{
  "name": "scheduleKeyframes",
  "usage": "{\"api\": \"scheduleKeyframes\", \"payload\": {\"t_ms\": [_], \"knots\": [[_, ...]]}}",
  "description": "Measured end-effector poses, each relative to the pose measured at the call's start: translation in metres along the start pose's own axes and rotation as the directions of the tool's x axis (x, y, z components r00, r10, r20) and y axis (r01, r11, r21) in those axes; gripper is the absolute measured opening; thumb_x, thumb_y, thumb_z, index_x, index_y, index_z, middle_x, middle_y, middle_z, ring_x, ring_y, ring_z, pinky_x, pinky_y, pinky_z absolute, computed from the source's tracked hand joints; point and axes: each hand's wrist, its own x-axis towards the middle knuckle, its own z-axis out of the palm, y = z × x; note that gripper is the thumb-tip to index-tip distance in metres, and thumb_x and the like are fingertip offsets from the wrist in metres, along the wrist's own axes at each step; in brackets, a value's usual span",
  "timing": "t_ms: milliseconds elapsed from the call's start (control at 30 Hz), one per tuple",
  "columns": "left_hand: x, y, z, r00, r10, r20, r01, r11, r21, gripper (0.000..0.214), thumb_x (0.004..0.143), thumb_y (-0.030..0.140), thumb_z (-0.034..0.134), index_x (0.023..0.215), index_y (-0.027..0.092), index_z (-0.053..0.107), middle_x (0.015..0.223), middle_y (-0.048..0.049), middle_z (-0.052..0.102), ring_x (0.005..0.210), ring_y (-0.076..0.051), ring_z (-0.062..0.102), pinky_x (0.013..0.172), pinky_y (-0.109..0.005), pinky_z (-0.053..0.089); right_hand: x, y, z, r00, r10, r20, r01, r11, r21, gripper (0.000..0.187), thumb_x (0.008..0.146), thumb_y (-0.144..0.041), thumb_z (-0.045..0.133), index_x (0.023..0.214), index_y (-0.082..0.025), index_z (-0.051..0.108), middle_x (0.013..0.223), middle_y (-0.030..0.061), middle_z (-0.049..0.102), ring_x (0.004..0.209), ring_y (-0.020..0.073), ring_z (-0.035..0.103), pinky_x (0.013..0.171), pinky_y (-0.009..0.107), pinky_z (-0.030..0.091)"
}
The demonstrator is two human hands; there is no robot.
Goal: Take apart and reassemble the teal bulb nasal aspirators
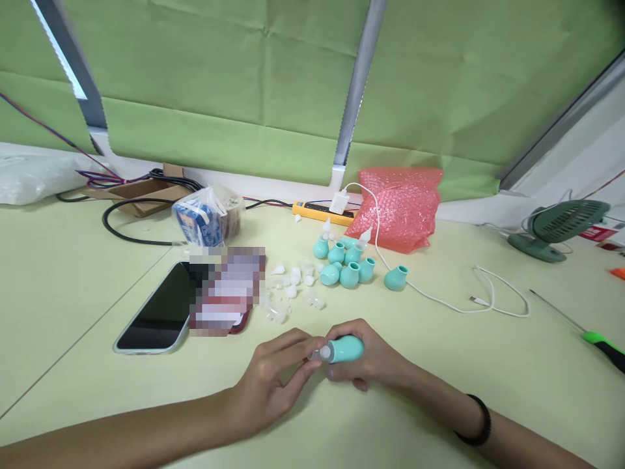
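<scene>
My right hand (pixel 368 358) is wrapped round a turquoise squeeze bulb (pixel 347 349), its mouth facing left. Between the fingertips of my left hand (pixel 278 371) is a small clear plastic nozzle piece (pixel 320 354), which meets the bulb's mouth; whether it is fully seated I cannot tell. Beyond the hands stand several more turquoise bulbs (pixel 350 275), with one bulb (pixel 396 278) apart to the right. A couple in the rear carry pointed clear tips (pixel 365 236). Left of them lie loose clear and white plastic parts (pixel 293 277).
A phone (pixel 153 312) and a second, blurred phone (pixel 229 293) lie at left. Behind are a bagged blue package (pixel 200 218), a yellow power strip (pixel 317 212) and pink bubble wrap (pixel 403 208). A white cable (pixel 454 306), a screwdriver (pixel 596 340) and a green fan (pixel 561 225) are at right.
</scene>
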Motion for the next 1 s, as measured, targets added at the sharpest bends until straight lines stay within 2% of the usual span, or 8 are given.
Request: {"api": "scheduleKeyframes", "payload": {"t_ms": [133, 233, 333, 467, 567, 700, 867, 1000], "knots": [[0.003, 0.003, -0.006, 0.999, 0.043, 0.001, -0.043, 0.999, -0.001, 0.032, 0.079, 0.008, 0.047, 0.109, 0.016, 0.051, 0.087, -0.0089, 0.057, 0.077, -0.016, 0.053, 0.066, -0.027, 0.046, 0.001, 0.007, 0.002, 0.996, -0.088, -0.016, 0.089, 0.995, 0.049, 0.026, 0.053, -0.027, 0.069, 0.073, -0.015, 0.056, 0.049, -0.0057, 0.047, 0.037, 0.0053, 0.04, 0.032, 0.016, 0.033], [0.01, 0.002, -0.016, 0.994, 0.106, -0.008, -0.106, 0.993, 0.044, 0.037, 0.079, 0.01, 0.046, 0.116, 0.015, 0.044, 0.09, -0.0095, 0.056, 0.082, -0.018, 0.051, 0.072, -0.032, 0.044, 0.004, 0.009, 0.004, 0.963, -0.223, -0.153, 0.224, 0.974, -0.012, 0.024, 0.052, -0.027, 0.071, 0.069, -0.014, 0.06, 0.057, -0.0017, 0.054, 0.049, 0.0093, 0.047, 0.045, 0.021, 0.04], [0.021, -0.004, -0.028, 0.995, 0.097, 0.0, -0.094, 0.966, 0.242, 0.032, 0.081, 0.012, 0.04, 0.112, 0.016, 0.046, 0.097, -0.0104, 0.054, 0.09, -0.019, 0.048, 0.077, -0.035, 0.042, 0.007, 0.007, 0.003, 0.915, -0.283, -0.289, 0.28, 0.959, -0.053, 0.022, 0.052, -0.028, 0.071, 0.067, -0.014, 0.062, 0.06, -0.0004, 0.055, 0.056, 0.0114, 0.048, 0.052, 0.022, 0.04], [0.035, -0.012, -0.037, 0.997, 0.013, 0.077, -0.063, 0.722, 0.689, 0.035, 0.081, 0.02, 0.041, 0.116, 0.017, 0.045, 0.118, -0.0148, 0.044, 0.105, -0.03, 0.038, 0.083, -0.047, 0.034, 0.008, 0.004, 0.002, 0.927, -0.24, -0.288, 0.26, 0.965, 0.033, 0.024, 0.053, -0.031, 0.071, 0.066, -0.014, 0.061, 0.053, -0.0028, 0.05, 0.048, 0.0088, 0.043, 0.046, 0.021, 0.036], [0.04, -0.016, -0.039, 0.992, -0.067, 0.109, -0.061, 0.504, 0.862, 0.036, 0.083, 0.024, 0.039, 0.118, 0.023, 0.043, 0.128, -0.0145, 0.037, 0.111, -0.037, 0.032, 0.081, -0.059, 0.025, 0.007, 0.003, 0.004, 0.926, -0.253, -0.28, 0.272, 0.962, 0.029, 0.023, 0.052, -0.029, 0.072, 0.066, -0.014, 0.062, 0.058, -0.0017, 0.053, 0.054, 0.0102, 0.046, 0.05, 0.021, 0.038], [0.038, -0.022, -0.036, 0.976, -0.118, 0.183, -0.118, 0.418, 0.901, 0.029, 0.085, 0.018, 0.034, 0.108, 0.021, 0.052, 0.124, -0.0128, 0.044, 0.111, -0.033, 0.035, 0.081, -0.059, 0.022, 0.006, 0.004, 0.006, 0.925, -0.258, -0.279, 0.275, 0.961, 0.023, 0.022, 0.053, -0.029, 0.071, 0.066, -0.014, 0.063, 0.06, -0.0011, 0.055, 0.057, 0.0116, 0.048, 0.052, 0.022, 0.039], [0.032, -0.031, -0.032, 0.966, -0.043, 0.254, -0.221, 0.363, 0.905, 0.028, 0.081, 0.005, 0.036, 0.09, 0.015, 0.06, 0.118, -0.0112, 0.05, 0.107, -0.029, 0.039, 0.081, -0.053, 0.025, 0.006, 0.004, 0.004, 0.928, -0.246, -0.28, 0.262, 0.965, 0.023, 0.025, 0.051, -0.033, 0.072, 0.065, -0.015, 0.063, 0.059, -0.0011, 0.054, 0.056, 0.012, 0.048, 0.051, 0.022, 0.039], [0.029, -0.032, -0.031, 0.943, -0.057, 0.328, -0.288, 0.357, 0.889, 0.029, 0.079, 0.002, 0.037, 0.095, 0.014, 0.058, 0.118, -0.0115, 0.049, 0.103, -0.027, 0.039, 0.079, -0.048, 0.028, 0.007, 0.004, 0.005, 0.926, -0.252, -0.28, 0.264, 0.965, 0.004, 0.025, 0.051, -0.033, 0.072, 0.065, -0.015, 0.062, 0.058, -0.001, 0.054, 0.055, 0.0118, 0.047, 0.051, 0.022, 0.039]]}}
